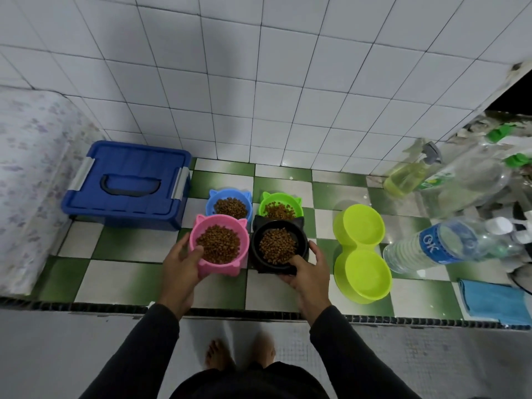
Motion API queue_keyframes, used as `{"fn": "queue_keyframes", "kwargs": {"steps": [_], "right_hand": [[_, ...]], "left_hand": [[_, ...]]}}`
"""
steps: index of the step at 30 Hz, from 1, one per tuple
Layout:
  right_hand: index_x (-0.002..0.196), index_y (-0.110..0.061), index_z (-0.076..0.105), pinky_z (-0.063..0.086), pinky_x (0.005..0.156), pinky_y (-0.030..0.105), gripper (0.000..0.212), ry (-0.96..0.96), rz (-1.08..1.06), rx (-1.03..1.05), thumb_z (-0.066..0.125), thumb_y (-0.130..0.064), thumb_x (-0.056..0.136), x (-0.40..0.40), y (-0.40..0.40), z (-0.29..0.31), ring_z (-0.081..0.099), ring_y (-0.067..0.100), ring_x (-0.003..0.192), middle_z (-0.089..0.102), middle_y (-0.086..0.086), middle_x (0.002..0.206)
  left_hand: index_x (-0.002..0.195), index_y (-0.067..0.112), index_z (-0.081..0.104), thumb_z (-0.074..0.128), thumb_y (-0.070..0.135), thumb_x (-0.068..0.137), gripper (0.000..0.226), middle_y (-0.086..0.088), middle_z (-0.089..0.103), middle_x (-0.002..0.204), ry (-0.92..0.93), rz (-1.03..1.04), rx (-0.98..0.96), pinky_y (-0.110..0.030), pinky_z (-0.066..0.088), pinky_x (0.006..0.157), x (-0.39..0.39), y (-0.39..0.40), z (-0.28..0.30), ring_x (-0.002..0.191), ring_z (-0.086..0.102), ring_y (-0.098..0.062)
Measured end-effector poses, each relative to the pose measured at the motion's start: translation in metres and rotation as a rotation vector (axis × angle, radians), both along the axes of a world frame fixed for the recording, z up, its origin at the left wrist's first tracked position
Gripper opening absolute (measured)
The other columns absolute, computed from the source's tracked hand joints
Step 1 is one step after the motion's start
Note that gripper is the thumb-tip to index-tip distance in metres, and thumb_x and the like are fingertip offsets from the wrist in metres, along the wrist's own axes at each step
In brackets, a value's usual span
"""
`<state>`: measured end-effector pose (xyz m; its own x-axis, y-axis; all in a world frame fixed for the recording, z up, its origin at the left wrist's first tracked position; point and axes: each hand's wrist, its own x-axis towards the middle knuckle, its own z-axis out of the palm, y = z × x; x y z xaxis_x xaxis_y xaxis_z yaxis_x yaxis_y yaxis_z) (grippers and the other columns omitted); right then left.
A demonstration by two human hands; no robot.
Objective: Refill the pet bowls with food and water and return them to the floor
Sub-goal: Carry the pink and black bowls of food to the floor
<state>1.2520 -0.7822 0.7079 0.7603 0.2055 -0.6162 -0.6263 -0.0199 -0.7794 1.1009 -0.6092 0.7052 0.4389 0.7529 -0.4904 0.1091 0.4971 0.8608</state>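
Left hand (184,262) is gripping the pink bowl (219,245), thumb over its rim; right hand (309,267) is clutching the black bowl (278,246), fingers seemingly curling underneath, kibble (220,247) filling both.

Dim, cool overhead light; soft shadow on tiled wall (201,67) at 12 o'clock; wide-angle bowing at edges; bottles (466,180) at 3 o'clock smeared.
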Motion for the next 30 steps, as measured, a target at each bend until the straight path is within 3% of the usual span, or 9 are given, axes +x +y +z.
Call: {"fn": "queue_keyframes", "kwargs": {"steps": [3,5,9,15,20,25,30], "right_hand": [[0.137,-0.022,0.049,0.062,0.072,0.053,0.057,-0.042,-0.01,0.053,0.057,0.008,0.089,0.005,0.008,0.03,0.069,0.03,0.096,0.061,0.009,0.109],[0.135,-0.021,0.05,0.062,0.07,0.053,0.056,-0.08,-0.02,0.078,0.057,0.009,0.089,0.01,0.013,0.047,0.069,0.031,0.096,0.06,0.011,0.113],[0.132,-0.025,0.052,0.06,0.064,0.04,0.055,-0.097,-0.042,0.15,0.059,0.007,0.088,0.018,0.023,0.078,0.07,0.035,0.101,0.061,0.019,0.126],[0.134,-0.021,0.052,0.06,0.062,0.037,0.055,-0.12,-0.049,0.291,0.059,0.009,0.089,0.029,0.04,0.127,0.072,0.028,0.095,0.065,0.019,0.123],[0.131,-0.021,0.053,0.062,0.064,0.04,0.052,-0.125,-0.024,0.368,0.061,0.007,0.089,0.037,0.056,0.155,0.071,0.037,0.103,0.064,0.022,0.125],[0.131,-0.02,0.053,0.061,0.066,0.041,0.053,-0.134,0.027,0.432,0.063,0.008,0.088,0.042,0.075,0.181,0.071,0.037,0.103,0.065,0.022,0.123],[0.131,-0.021,0.053,0.061,0.066,0.038,0.052,-0.152,0.107,0.459,0.064,0.006,0.088,0.042,0.094,0.205,0.072,0.033,0.1,0.063,0.02,0.125]], "left_hand": [[0.128,0.031,0.063,0.051,0.006,0.104,0.036,-0.001,0.062,0.131,-0.055,0.052,-0.014,-0.042,0.062,0.078,0.008,0.007,0.02,0.114,0.064,-0.026],[0.135,0.028,0.06,0.052,0.009,0.104,0.038,-0.001,0.06,0.134,-0.077,0.065,-0.018,-0.044,0.061,0.08,0.01,0.014,0.034,0.117,0.063,-0.028],[0.14,0.026,0.057,0.051,0.011,0.104,0.04,0.001,0.061,0.133,-0.153,0.081,0.002,-0.044,0.061,0.082,0.017,0.024,0.064,0.118,0.063,-0.027],[0.142,0.027,0.057,0.056,0.015,0.103,0.041,-0.002,0.062,0.136,-0.23,0.12,0.029,-0.041,0.062,0.077,0.023,0.045,0.102,0.119,0.064,-0.028],[0.134,0.023,0.063,0.059,0.017,0.102,0.033,-0.007,0.068,0.131,-0.296,0.157,0.05,-0.041,0.063,0.074,0.024,0.057,0.131,0.116,0.068,-0.03],[0.138,0.02,0.061,0.058,0.019,0.102,0.035,-0.008,0.07,0.128,-0.325,0.21,0.099,-0.04,0.063,0.073,0.022,0.066,0.154,0.112,0.07,-0.029],[0.137,0.02,0.062,0.059,0.019,0.101,0.035,-0.006,0.072,0.125,-0.341,0.279,0.136,-0.05,0.062,0.082,0.014,0.075,0.176,0.111,0.071,-0.027]]}}
